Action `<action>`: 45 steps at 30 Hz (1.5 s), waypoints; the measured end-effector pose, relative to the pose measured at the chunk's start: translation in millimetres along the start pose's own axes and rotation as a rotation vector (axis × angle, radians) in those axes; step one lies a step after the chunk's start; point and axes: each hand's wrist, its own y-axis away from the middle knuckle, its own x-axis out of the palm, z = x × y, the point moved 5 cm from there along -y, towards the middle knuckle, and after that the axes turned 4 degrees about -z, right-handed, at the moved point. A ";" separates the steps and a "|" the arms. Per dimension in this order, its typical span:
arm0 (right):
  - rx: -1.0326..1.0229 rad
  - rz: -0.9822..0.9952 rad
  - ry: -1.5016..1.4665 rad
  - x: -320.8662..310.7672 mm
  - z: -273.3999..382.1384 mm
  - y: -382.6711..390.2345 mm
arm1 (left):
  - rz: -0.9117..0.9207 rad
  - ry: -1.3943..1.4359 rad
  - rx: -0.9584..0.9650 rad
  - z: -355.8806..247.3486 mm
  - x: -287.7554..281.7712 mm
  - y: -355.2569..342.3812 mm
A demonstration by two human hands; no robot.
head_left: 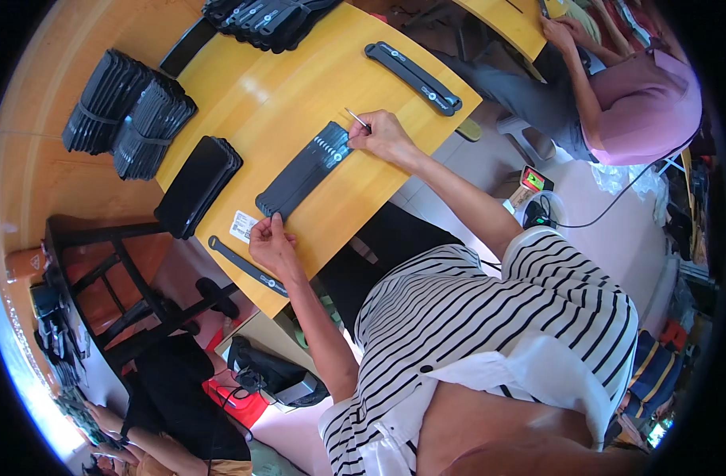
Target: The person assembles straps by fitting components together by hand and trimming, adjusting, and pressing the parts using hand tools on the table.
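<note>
A fanned stack of flat black straps (303,170) lies across the yellow table in front of me, with pale printed marks at its upper right end. My left hand (274,244) is at the lower left end, thumb and fingers closed on the end of a strap. In my right hand (384,140), a thin pointed tool (358,119) with a dark shaft is pinched, its light tip aimed up and left. The fingers of that hand rest beside the marked end of the stack. A small white label (242,226) lies next to my left hand.
A single black strap (248,266) lies along the near left edge; more straps (414,78) lie at the far right. Black bundles (129,111) and a dark stack (198,187) stand at left, another pile (267,20) at the back. A co-worker in pink (645,107) sits at right.
</note>
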 end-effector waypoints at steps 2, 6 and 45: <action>0.005 -0.010 0.002 -0.2 -0.5 0.1 | -0.003 -0.050 0.009 -0.5 -0.1 -0.6; 0.005 -0.028 0.025 -1.3 0.7 0.6 | 0.002 -0.049 -0.010 -1.4 1.4 0.5; 0.008 -0.088 0.067 1.5 3.5 0.9 | -0.087 -0.177 0.087 -9.5 4.9 4.3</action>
